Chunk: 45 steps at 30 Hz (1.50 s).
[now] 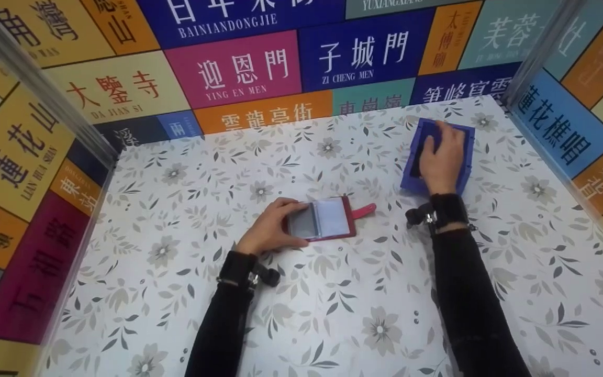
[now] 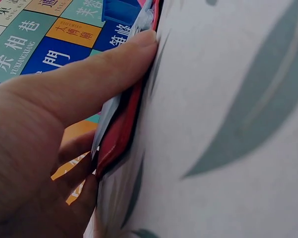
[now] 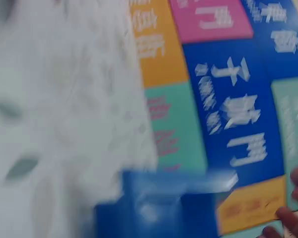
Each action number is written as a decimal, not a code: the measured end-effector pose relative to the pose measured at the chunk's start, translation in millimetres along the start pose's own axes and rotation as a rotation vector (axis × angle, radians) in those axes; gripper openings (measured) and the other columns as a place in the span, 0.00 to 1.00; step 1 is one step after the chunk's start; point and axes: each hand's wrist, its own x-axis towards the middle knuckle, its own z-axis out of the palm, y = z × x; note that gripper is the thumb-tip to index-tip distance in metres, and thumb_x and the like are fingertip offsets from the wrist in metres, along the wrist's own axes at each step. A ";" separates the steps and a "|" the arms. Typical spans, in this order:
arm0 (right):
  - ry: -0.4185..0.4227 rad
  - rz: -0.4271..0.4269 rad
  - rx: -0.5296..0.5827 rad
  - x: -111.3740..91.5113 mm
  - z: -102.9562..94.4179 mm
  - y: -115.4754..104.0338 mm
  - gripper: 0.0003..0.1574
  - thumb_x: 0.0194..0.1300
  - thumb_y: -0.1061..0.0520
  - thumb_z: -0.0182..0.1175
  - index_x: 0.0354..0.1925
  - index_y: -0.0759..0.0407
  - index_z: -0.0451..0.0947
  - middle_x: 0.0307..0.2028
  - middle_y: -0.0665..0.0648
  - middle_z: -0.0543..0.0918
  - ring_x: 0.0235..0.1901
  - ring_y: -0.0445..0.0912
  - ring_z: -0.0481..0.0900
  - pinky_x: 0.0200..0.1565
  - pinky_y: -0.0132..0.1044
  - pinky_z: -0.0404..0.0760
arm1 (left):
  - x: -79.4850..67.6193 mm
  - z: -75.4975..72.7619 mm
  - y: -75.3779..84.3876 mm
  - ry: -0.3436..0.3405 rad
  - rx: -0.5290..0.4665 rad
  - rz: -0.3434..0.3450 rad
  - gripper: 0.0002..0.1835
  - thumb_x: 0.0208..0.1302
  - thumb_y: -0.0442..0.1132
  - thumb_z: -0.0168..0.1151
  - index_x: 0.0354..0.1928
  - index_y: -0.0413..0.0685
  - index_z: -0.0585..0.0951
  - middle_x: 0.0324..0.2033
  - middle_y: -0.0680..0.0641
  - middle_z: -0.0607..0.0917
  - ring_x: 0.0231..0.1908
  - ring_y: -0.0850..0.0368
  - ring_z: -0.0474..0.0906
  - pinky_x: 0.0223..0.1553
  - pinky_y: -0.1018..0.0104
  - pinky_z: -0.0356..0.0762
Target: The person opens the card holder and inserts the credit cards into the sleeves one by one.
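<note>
A small red card holder [image 1: 333, 217] lies spread open on the table, its clear plastic sleeves facing up and a pinkish-red snap strap [image 1: 364, 211] sticking out to the right. My left hand [image 1: 270, 226] grips its left side, thumb along the near edge and fingers at the far edge. The left wrist view shows the thumb [image 2: 99, 74] pressed along the red cover [image 2: 120, 134]. At the back right, my right hand [image 1: 443, 159] is over a blue-purple plastic box [image 1: 410, 184], fingers toward its far end. Nothing shows in that hand; the box's contents are hidden.
White cloth with grey flowers and leaves covers the table [image 1: 380, 330]. Upright panels [image 1: 233, 68] of coloured, lettered tiles stand along its back and both sides, close behind the box.
</note>
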 end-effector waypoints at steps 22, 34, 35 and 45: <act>-0.207 0.094 -0.264 -6.5 13.9 28.2 0.18 0.58 0.66 0.61 0.46 0.73 0.86 0.47 0.75 0.86 0.53 0.73 0.79 0.59 0.64 0.74 | 0.0 -2.1 -3.1 -0.021 0.008 0.020 0.46 0.49 0.50 0.85 0.71 0.50 0.76 0.68 0.43 0.72 0.67 0.46 0.69 0.68 0.51 0.70; -0.196 0.172 -0.272 -7.3 14.2 26.5 0.37 0.59 0.65 0.62 0.67 0.71 0.73 0.62 0.77 0.78 0.62 0.74 0.74 0.66 0.65 0.70 | 1.1 -0.7 -2.2 -0.032 0.009 -0.017 0.47 0.48 0.50 0.85 0.72 0.53 0.75 0.69 0.45 0.71 0.68 0.47 0.68 0.69 0.52 0.69; -0.182 0.170 -0.261 -7.9 14.9 26.2 0.37 0.58 0.66 0.63 0.68 0.70 0.73 0.62 0.76 0.77 0.62 0.74 0.74 0.66 0.65 0.70 | 1.0 -0.7 -2.2 -0.032 0.008 -0.017 0.47 0.48 0.50 0.85 0.73 0.53 0.75 0.69 0.45 0.71 0.68 0.47 0.68 0.69 0.52 0.69; -0.037 0.109 -0.103 -6.0 17.3 31.5 0.33 0.61 0.69 0.61 0.66 0.68 0.76 0.52 0.74 0.82 0.58 0.70 0.77 0.65 0.62 0.72 | 1.2 -0.7 -3.3 -0.029 -0.004 -0.010 0.47 0.49 0.50 0.85 0.73 0.53 0.75 0.69 0.44 0.71 0.68 0.46 0.69 0.69 0.51 0.69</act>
